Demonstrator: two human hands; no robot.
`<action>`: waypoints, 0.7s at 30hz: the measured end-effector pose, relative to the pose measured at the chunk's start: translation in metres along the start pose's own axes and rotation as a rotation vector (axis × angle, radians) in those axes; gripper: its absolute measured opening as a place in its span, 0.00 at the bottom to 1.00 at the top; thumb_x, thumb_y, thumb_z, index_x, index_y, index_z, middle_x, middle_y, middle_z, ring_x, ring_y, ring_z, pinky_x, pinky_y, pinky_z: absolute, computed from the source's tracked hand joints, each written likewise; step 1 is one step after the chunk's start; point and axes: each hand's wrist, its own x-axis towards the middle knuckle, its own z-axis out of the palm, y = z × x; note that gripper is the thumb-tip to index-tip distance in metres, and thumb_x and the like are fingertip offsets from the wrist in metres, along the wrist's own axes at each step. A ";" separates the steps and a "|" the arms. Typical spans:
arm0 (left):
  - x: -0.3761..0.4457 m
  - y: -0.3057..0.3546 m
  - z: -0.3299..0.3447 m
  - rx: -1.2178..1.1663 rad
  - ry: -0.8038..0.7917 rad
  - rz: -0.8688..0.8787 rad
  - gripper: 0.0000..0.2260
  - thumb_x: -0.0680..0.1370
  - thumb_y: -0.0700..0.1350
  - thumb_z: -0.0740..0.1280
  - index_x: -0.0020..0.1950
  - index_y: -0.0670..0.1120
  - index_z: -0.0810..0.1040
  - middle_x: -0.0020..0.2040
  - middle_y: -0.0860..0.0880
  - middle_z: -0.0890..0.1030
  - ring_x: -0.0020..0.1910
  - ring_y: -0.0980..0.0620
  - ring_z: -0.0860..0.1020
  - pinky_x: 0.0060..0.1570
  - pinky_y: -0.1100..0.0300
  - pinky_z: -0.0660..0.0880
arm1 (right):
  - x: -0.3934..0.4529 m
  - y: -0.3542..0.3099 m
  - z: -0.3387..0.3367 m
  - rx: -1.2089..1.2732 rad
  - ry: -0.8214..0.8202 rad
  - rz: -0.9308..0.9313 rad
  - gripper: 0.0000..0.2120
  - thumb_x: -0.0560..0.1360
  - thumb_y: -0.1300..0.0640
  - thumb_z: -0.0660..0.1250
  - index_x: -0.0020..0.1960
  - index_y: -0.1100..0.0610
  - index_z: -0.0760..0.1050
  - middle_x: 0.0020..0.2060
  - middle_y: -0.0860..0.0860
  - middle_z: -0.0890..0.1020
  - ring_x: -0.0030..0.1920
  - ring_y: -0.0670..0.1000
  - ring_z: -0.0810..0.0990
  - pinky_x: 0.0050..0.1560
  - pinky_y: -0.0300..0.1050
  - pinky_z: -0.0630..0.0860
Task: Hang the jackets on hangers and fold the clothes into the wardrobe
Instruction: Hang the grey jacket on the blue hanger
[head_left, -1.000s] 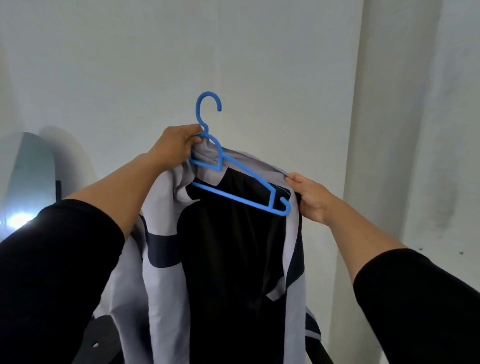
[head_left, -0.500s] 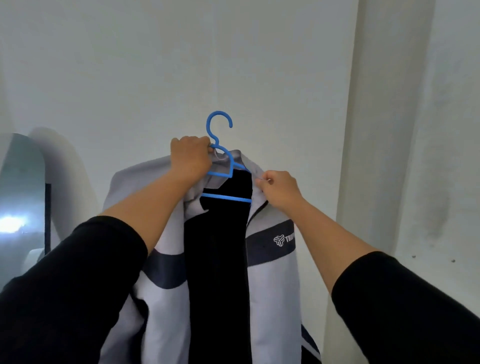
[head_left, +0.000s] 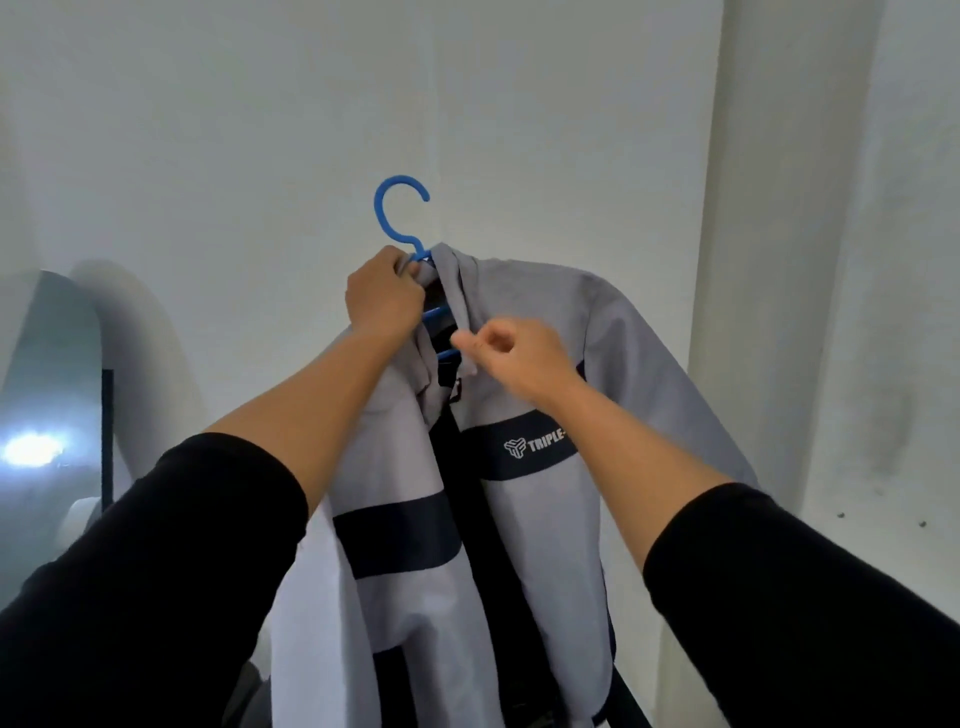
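The left hand (head_left: 383, 296) is closed around the neck of the blue plastic hanger (head_left: 399, 218), just under its hook, and some grey cloth of the collar is caught in the same grip. The hook stands free above the fist and opens to the right. Below the fist two short pieces of the blue hanger bars show in the gap of the collar, and the rest of the hanger is hidden inside the garment.

The right hand (head_left: 511, 356) is a little lower and to the right, with fingers curled. Its thumb and forefinger seem to pinch the edge of the right front flap near the collar, though the contact point is small and not fully clear.

The light grey jacket with dark navy bands and a black lining (head_left: 566, 519) hangs down from the hanger, directly under both hands. Its right shoulder is spread wide over the hanger arm, while the left shoulder is bunched under the left wrist. The front is open, and a white logo sits on the navy chest band.

Behind is a plain white wall (head_left: 260, 130), and at the far left a rounded mirror (head_left: 47, 415) reflects a bright light.
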 end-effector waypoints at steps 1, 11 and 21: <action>0.002 -0.002 -0.003 -0.021 0.003 0.024 0.09 0.80 0.44 0.58 0.50 0.42 0.76 0.48 0.44 0.80 0.43 0.49 0.72 0.42 0.60 0.63 | 0.004 0.003 -0.005 -0.072 0.137 -0.028 0.14 0.75 0.43 0.64 0.41 0.53 0.76 0.35 0.46 0.78 0.39 0.45 0.75 0.39 0.36 0.69; -0.009 -0.001 -0.002 -0.088 -0.011 0.212 0.09 0.80 0.44 0.59 0.52 0.44 0.77 0.48 0.46 0.81 0.48 0.46 0.76 0.51 0.51 0.73 | 0.014 0.016 -0.031 -0.676 0.216 0.050 0.18 0.79 0.47 0.57 0.67 0.49 0.67 0.64 0.50 0.73 0.67 0.52 0.66 0.67 0.57 0.54; -0.019 -0.031 -0.026 -0.149 -0.342 0.347 0.13 0.81 0.51 0.58 0.58 0.47 0.77 0.54 0.54 0.78 0.52 0.56 0.73 0.54 0.61 0.65 | 0.001 0.021 -0.047 -0.451 0.301 0.143 0.08 0.78 0.55 0.61 0.48 0.58 0.76 0.48 0.56 0.77 0.49 0.57 0.75 0.53 0.53 0.68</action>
